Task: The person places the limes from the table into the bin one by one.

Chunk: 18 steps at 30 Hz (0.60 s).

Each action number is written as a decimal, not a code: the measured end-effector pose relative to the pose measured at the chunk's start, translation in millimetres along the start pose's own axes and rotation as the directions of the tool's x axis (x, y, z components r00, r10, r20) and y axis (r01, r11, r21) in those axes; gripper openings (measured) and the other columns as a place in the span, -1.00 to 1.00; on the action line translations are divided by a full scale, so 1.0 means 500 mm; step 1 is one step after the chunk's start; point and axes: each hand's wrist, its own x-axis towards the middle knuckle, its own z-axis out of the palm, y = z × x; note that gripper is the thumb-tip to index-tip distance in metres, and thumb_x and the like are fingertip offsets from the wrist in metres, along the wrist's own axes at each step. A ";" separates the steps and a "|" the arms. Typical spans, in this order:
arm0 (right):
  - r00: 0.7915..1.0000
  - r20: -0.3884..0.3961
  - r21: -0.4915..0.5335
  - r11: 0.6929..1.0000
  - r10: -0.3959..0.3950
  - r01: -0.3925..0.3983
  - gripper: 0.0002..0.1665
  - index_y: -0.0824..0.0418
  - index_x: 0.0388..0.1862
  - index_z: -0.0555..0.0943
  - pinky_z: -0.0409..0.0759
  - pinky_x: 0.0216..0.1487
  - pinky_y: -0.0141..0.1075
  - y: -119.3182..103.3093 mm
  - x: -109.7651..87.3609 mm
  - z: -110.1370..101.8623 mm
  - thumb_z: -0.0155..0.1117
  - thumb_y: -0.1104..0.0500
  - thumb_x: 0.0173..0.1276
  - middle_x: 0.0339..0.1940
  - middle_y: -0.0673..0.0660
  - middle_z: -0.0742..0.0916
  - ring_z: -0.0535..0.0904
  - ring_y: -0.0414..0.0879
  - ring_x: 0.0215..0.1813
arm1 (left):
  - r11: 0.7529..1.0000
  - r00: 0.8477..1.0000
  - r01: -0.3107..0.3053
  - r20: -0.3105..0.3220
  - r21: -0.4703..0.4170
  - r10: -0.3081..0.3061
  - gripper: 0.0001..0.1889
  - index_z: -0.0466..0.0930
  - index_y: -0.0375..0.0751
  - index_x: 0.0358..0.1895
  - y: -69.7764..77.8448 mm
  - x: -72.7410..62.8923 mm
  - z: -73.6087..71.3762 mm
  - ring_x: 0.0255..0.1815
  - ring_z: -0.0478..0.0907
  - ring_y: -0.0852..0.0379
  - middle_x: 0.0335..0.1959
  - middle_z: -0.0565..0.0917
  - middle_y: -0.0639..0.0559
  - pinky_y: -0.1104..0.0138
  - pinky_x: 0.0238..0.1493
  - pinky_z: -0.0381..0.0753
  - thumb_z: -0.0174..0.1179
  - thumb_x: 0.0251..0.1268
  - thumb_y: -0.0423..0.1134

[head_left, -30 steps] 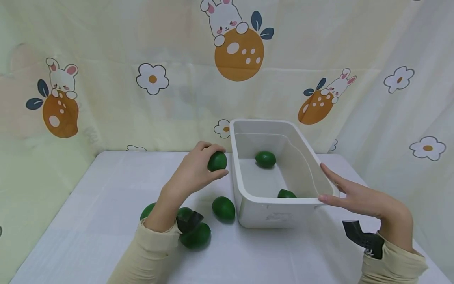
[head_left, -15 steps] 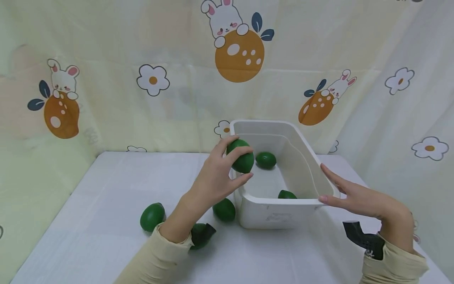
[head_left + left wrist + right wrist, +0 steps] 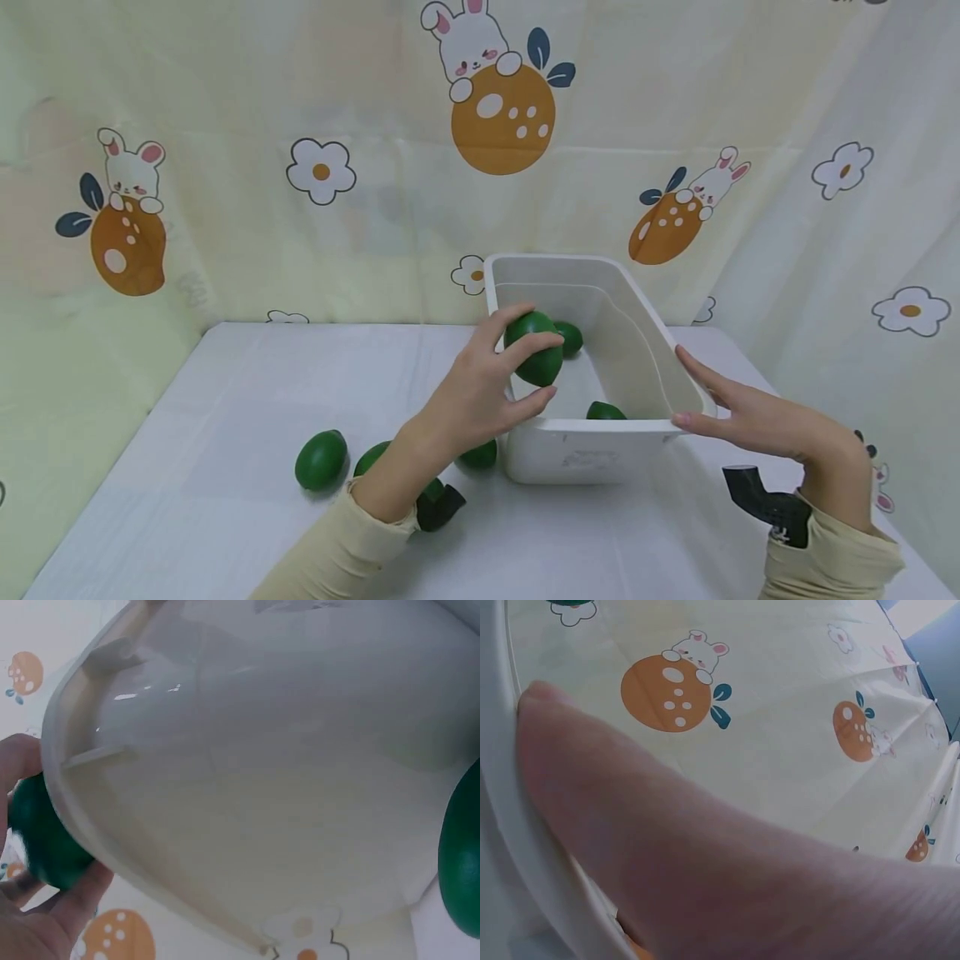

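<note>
A: What is held by the left hand (image 3: pixel 483 382), and where?

B: A green fruit (image 3: pixel 543 367) is pinched between its thumb and fingers. It is held over the wall of the white bin (image 3: pixel 540 454) nearest that hand; in the left wrist view it is partly hidden by the bin.

A: Why by the fingertips?

B: Presumably so that the fruit's underside is left uncovered and the wall can be cleared.

A: Is anything grasped by the right hand (image 3: pixel 738 412)?

B: No fruit is held there. The bin's near corner is spanned: the thumb is laid on the front edge, and the fingers are extended against the outer side. By this, it is judged, the bin is steadied opposite the left hand.

A: And the other fruits?

B: Two are contained in the bin. The far fruit (image 3: pixel 571 340) is seen just beyond the left fingertips; the near fruit (image 3: pixel 604 411) is half hidden by the front wall, between the hands. An outer fruit (image 3: pixel 321 460) is placed on the table (image 3: pixel 225 400), left of the left wrist, and more are partly covered by that forearm, so no sure count can be given. Easy reach for the left hand is probably served by this placing.
</note>
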 end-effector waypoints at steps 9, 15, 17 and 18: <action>1.000 0.004 0.022 1.000 -0.005 0.005 0.06 -0.05 0.55 -0.37 0.16 0.10 0.48 0.000 0.001 0.001 0.15 -0.01 0.39 0.55 0.34 -0.08 -0.05 0.42 0.45 | 0.998 0.998 -0.045 0.053 0.035 0.044 -0.64 0.57 0.03 0.06 0.000 -0.005 0.023 0.28 0.33 0.01 0.35 0.27 -0.07 0.35 0.11 0.53 0.25 0.15 -0.22; 1.000 0.008 0.028 1.000 -0.007 0.006 0.05 -0.06 0.55 -0.37 0.18 0.10 0.47 -0.001 0.001 0.001 0.14 -0.01 0.39 0.55 0.33 -0.08 -0.05 0.41 0.45 | 0.997 0.997 -0.062 0.057 0.055 0.059 -0.65 0.59 0.03 0.04 0.001 -0.006 0.028 0.28 0.33 0.01 0.34 0.29 -0.09 0.33 0.13 0.53 0.25 0.14 -0.25; 1.000 0.008 0.027 1.000 -0.005 0.004 0.05 -0.06 0.55 -0.37 0.18 0.10 0.47 0.000 0.001 0.002 0.14 -0.01 0.39 0.55 0.33 -0.08 -0.05 0.41 0.45 | 0.995 0.996 -0.077 0.050 0.065 0.074 -0.67 0.60 0.02 0.03 0.002 -0.006 0.028 0.29 0.33 0.02 0.33 0.31 -0.08 0.34 0.15 0.51 0.25 0.15 -0.26; 1.000 0.008 0.027 1.000 -0.004 0.004 0.05 -0.06 0.55 -0.37 0.19 0.10 0.47 0.000 0.001 0.002 0.14 -0.01 0.39 0.55 0.33 -0.08 -0.05 0.41 0.45 | 0.994 0.996 -0.086 0.045 0.072 0.083 -0.68 0.61 0.02 0.02 0.002 -0.005 0.028 0.30 0.33 0.03 0.32 0.32 -0.08 0.35 0.17 0.50 0.25 0.16 -0.27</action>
